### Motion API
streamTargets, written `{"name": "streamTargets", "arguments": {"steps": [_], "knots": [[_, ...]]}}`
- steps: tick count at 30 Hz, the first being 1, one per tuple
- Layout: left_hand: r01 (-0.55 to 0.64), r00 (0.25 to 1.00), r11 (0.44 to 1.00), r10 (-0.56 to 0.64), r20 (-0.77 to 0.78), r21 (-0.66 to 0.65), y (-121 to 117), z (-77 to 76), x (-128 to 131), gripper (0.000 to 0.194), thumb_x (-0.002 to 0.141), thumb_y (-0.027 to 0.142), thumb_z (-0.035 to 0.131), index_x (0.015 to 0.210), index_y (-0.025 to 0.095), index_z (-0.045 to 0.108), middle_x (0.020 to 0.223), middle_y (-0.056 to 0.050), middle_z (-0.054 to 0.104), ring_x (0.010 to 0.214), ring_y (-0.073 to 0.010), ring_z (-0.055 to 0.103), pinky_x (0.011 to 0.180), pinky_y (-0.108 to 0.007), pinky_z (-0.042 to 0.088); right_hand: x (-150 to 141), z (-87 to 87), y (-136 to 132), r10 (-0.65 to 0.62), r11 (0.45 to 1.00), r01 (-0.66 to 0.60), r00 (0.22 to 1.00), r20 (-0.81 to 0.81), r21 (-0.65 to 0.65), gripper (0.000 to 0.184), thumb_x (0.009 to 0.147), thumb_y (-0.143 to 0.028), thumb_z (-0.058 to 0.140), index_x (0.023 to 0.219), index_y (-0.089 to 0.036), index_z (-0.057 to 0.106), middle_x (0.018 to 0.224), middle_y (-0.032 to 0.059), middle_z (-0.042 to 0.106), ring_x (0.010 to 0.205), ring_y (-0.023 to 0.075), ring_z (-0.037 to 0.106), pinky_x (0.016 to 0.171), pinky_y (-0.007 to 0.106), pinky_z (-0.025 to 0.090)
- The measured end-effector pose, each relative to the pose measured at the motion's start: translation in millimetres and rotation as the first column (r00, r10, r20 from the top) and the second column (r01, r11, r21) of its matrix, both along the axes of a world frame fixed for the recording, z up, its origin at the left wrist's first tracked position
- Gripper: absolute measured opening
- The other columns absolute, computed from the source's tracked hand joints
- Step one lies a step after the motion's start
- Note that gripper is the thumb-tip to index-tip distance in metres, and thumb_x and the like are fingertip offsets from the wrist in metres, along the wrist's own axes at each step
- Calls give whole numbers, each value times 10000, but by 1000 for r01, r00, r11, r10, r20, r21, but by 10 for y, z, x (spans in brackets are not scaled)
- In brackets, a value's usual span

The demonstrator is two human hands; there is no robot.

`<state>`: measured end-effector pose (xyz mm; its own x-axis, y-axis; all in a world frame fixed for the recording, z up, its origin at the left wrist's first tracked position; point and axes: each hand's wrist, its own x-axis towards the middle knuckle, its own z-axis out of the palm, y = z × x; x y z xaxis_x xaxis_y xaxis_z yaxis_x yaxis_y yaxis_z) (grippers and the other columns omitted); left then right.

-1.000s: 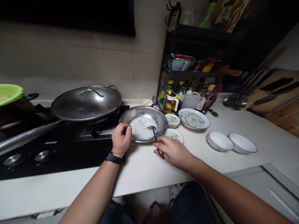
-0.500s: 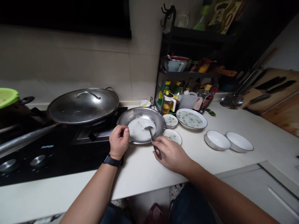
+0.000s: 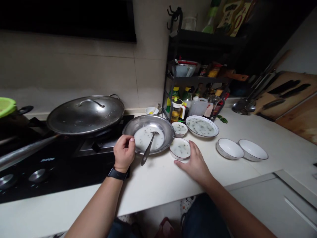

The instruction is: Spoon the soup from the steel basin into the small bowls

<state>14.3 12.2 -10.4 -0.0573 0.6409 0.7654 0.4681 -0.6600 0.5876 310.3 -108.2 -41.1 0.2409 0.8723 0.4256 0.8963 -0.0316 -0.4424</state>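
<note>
The right hand (image 3: 194,162) has let go of the spoon (image 3: 149,148), open now around the right side of the soup bowl (image 3: 180,148)! Left hand (image 3: 124,150) clenched at the steel basin (image 3: 166,130); gripping its rim, can't tell. White countertop (image 3: 158,185) stretches to its front edge. Spoon leans in the basin, handle slanting over the near rim toward the person.

left hand (image 3: 124,152): fingertips hidden | pan handle (image 3: 29,147): cut off left
</note>
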Motion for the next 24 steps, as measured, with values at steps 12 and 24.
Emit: {"name": "streamTargets", "arguments": {"steps": [12,24], "knots": [[-4,1000,1000,4,-5,-4,17,-24,-1,197,954,276,558,795,188,635,762,-19,638,728,-158,596,695,-272,445,-92,169,158,-68,992,55,992,-102,-117,1049,724,-538,756,1569,-119,297,1504,236,500,1418,400,467,1160,530,409],[-16,1000,1000,16,-18,-5,27,-38,-10,202,950,284,561,795,188,646,762,-21,645,724,-160,599,689,-275,448,190,188,172,-150,976,131,984,-99,-175,1080,704,-548,754,1573,-87,308,1536,234,477,1432,396,446,1181,506,382]]}}
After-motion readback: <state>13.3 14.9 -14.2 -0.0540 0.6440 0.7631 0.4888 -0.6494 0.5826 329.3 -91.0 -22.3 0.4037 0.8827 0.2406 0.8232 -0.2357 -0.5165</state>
